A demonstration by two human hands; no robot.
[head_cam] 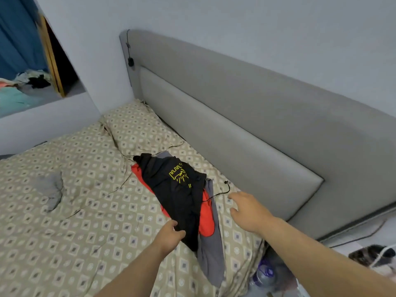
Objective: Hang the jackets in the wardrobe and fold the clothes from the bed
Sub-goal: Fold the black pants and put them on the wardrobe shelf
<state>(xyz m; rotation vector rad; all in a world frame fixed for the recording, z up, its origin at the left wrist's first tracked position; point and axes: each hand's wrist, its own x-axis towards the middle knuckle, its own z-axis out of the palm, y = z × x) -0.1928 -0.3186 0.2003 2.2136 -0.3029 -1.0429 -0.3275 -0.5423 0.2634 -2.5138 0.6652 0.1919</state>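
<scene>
Your left hand (170,233) grips the near edge of the black shirt (175,194), which lies on the bed (85,232) between your hands. Your right hand (246,207) hovers released, fingers loosely spread, just right of it.

Crumpled pile on the patterned bed (64,232): black shirt (177,196) with yellow print uppermost, over a red garment (206,219) and grey garment (211,254).
</scene>
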